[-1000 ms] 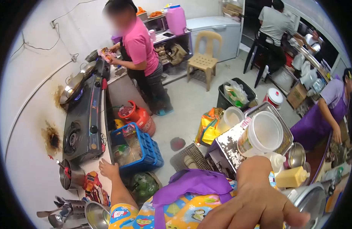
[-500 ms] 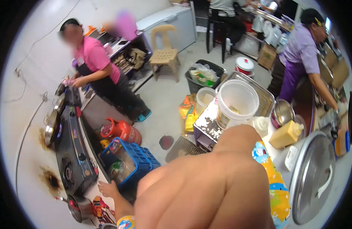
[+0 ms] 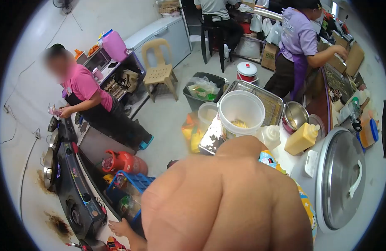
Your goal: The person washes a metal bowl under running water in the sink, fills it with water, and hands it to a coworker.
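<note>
My right hand (image 3: 226, 192) is raised very close to the camera, its back filling the lower middle of the view. Its fingers are out of sight, so what they touch is hidden. A yellow patterned sleeve (image 3: 306, 205) shows behind it. At lower left, my left hand (image 3: 121, 228) rests on the edge of the white counter (image 3: 113, 217), fingers stretched out and holding nothing. Beside it are a black gas stove (image 3: 82, 196) and a red patterned cloth or packet (image 3: 117, 244). A blue crate (image 3: 138, 182) with plastic-wrapped contents stands below the counter.
A person in pink (image 3: 86, 90) stands beyond the stove; another in lilac (image 3: 299, 37) works at the right. A red gas cylinder (image 3: 128, 162) stands on the floor. At right are a white bucket (image 3: 243, 106), a yellow squeeze bottle (image 3: 301, 140) and a large lidded pot (image 3: 343, 180).
My view has shifted, and my right hand covers more of it. My left hand stays on the counter edge. The person in lilac has lifted the reaching arm away from the items at right.
</note>
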{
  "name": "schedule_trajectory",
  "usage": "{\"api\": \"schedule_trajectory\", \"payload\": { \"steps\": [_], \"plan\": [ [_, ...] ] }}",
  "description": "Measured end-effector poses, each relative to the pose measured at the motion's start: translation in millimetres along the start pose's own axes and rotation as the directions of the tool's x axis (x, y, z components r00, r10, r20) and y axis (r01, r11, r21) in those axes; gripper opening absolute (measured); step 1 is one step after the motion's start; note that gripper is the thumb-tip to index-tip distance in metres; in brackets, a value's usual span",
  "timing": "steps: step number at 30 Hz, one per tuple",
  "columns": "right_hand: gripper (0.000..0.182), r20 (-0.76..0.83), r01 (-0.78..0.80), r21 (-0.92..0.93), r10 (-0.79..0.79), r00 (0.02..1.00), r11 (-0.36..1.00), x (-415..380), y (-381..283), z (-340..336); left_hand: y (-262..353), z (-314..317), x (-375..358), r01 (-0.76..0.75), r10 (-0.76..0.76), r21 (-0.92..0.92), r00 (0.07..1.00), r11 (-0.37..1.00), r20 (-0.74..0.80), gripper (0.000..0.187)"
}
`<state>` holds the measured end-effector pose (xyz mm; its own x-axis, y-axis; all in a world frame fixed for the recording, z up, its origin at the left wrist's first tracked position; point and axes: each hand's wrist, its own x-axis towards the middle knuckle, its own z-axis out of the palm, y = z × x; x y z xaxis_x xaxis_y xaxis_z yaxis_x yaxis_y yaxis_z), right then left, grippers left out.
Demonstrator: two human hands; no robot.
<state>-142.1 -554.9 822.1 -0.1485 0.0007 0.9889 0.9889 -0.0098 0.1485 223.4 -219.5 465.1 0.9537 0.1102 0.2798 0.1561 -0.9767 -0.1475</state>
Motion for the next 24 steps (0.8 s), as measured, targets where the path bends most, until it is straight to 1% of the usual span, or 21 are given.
{"api": "schedule_trajectory", "payload": {
  "steps": [2, 4, 6, 7, 8, 9, 10, 11, 12, 13, 14, 16, 19, 20, 21, 22, 23, 24],
  "plan": [
    [0.016, 0.045, 0.001, -0.120, 0.005, 0.999, 0.993, 5, -11, -4, -7, 15, 3, -0.005, 0.005, 0.006, 0.999, 1.000, -0.037, 0.081],
    [0.017, 0.068, -0.042, -0.261, 0.061, 0.996, 0.964, -7, -4, -12, -11, 13, 2, 0.003, -0.003, 0.002, 1.000, 1.000, -0.014, 0.082],
    [0.018, 0.051, -0.207, -0.398, 0.247, 0.968, 0.894, -57, 27, -19, -9, 19, 7, -0.004, 0.004, -0.011, 1.000, 1.000, -0.008, 0.083],
    [0.020, 0.003, -0.304, -0.439, 0.340, 0.941, 0.845, -93, 45, -24, -6, 14, 5, 0.001, -0.001, -0.013, 1.000, 1.000, 0.005, 0.083],
    [0.026, -0.037, -0.501, -0.497, 0.560, 0.828, 0.708, -124, 49, -32, -5, 8, 3, 0.012, -0.012, -0.014, 1.000, 1.000, 0.018, 0.082],
    [0.027, -0.061, -0.584, -0.645, 0.728, 0.683, 0.494, -164, 55, -43, -5, 7, 3, 0.012, -0.012, -0.011, 1.000, 1.000, 0.023, 0.082],
    [0.025, -0.139, -0.632, -0.715, 0.825, 0.548, 0.299, -209, 59, -53, -5, 8, 4, 0.016, -0.015, -0.008, 0.999, 1.000, 0.029, 0.082],
    [0.025, -0.200, -0.628, -0.757, 0.851, 0.486, 0.181, -264, 57, -66, -5, 8, 3, 0.020, -0.020, -0.002, 0.999, 1.000, 0.037, 0.082],
    [0.026, -0.266, -0.615, -0.786, 0.866, 0.423, 0.059, -316, 53, -78, -5, 6, 1, 0.022, -0.022, 0.000, 0.999, 1.000, 0.040, 0.083],
    [0.025, -0.265, -0.439, -0.891, 0.918, 0.293, -0.117, -355, 37, -88, -4, 4, 0, 0.021, -0.021, 0.005, 0.999, 1.000, 0.041, 0.084],
    [0.026, -0.296, -0.216, -0.941, 0.942, 0.157, -0.260, -385, 19, -97, -3, 2, 0, 0.020, -0.020, 0.011, 0.999, 1.000, 0.041, 0.085],
    [0.035, -0.485, -0.235, -0.843, 0.873, -0.061, -0.485, -430, -2, -110, -2, 2, 1, 0.024, -0.025, 0.021, 0.999, 1.000, 0.041, 0.084],
    [0.043, -0.469, -0.133, -0.881, 0.875, 0.121, -0.454, -445, -44, -111, 2, -9, -5, 0.037, -0.040, 0.035, 0.997, 0.999, 0.071, 0.082],
    [0.044, -0.438, -0.125, -0.898, 0.888, 0.140, -0.423, -455, -49, -111, 4, -15, -7, 0.036, -0.039, 0.042, 0.996, 0.998, 0.082, 0.082],
    [0.045, -0.408, -0.116, -0.912, 0.899, 0.159, -0.393, -464, -53, -116, 5, -18, -8, 0.001, -0.003, 0.052, 0.999, 0.999, 0.040, 0.078],
    [0.046, -0.376, -0.105, -0.926, 0.909, 0.178, -0.362, -453, -56, -118, 7, -20, -10, -0.032, 0.032, 0.060, 0.999, 0.998, -0.001, 0.075],
    [0.032, -0.386, -0.095, -0.922, 0.908, 0.161, -0.375, -442, -58, -114, 7, -20, -13, -0.061, 0.064, 0.069, 0.997, 0.996, -0.041, 0.072],
    [0.031, -0.386, -0.100, -0.922, 0.908, 0.162, -0.374, -441, -58, -116, 6, -18, -15, -0.088, 0.094, 0.078, 0.993, 0.993, -0.078, 0.069]
  ]
}}
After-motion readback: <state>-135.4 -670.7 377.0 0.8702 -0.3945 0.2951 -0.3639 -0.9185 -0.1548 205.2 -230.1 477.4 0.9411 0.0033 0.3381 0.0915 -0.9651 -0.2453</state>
